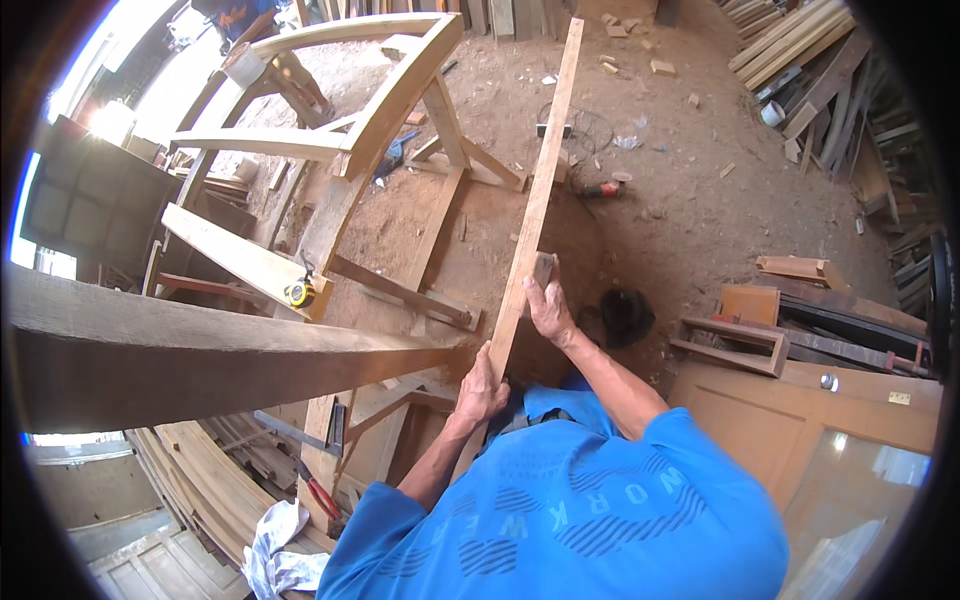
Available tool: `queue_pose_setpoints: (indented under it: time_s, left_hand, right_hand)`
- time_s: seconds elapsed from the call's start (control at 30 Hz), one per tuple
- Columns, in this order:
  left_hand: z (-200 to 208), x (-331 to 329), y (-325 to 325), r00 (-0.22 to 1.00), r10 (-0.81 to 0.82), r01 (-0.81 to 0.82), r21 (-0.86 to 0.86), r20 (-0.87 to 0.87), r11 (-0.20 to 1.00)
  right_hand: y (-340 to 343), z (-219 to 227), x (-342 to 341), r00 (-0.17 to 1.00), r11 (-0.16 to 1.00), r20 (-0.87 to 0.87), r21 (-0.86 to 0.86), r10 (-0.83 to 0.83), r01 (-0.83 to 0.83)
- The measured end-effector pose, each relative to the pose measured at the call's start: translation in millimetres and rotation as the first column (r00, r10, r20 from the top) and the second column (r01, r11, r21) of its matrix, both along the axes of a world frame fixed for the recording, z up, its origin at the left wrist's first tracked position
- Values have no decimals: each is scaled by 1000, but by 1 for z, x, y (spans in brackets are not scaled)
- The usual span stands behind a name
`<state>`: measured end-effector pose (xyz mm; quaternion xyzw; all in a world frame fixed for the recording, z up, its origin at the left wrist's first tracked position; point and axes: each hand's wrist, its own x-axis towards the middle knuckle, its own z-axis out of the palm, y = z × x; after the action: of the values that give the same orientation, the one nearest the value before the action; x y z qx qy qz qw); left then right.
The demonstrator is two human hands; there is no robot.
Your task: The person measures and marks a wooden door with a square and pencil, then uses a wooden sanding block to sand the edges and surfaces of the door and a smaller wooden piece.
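A long, narrow wooden board [552,140] slants from my body up toward the far side of the dirt floor. My left hand [482,390] is closed around its near end. Farther along, my right hand [550,308] is at the board's right edge, its fingers bent around a small dark block [543,268] that touches the board. The block's exact kind is unclear. Left of the board stands a pale wooden frame [390,95] with curved and straight members. A yellow and black tape measure [299,292] rests on a pale timber beside it.
A thick beam [220,350] juts in from the left. Red-handled pliers [322,497], a metal square [336,425] and a white cloth [275,550] lie lower left. A red power tool [603,188] sits on the floor. A panelled door [735,415] and timber stacks [800,45] line the right.
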<state>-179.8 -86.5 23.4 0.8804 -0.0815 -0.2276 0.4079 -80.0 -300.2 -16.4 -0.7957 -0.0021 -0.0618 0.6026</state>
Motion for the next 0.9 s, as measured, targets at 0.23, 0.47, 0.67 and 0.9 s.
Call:
queue_pose_setpoints:
  time_s: [0.23,0.47,0.67,0.9]
  left_hand:
    - [-4,1,8,998,3,-5,39,57,999]
    - [8,4,38,948,147,-239,329,283,914]
    - [12,-74,86,802,586,-558,487,111,672]
    - [15,-85,114,676,668,-726,437,311,531]
  right_hand:
    - [39,-1,-15,970,969,70,103,-233,225]
    - [-16,7,146,972,971,0,21,-236,236]
    - [-52,14,90,976,846,-189,534,111,7]
    - [-59,-58,24,888,806,-424,581,177,117]
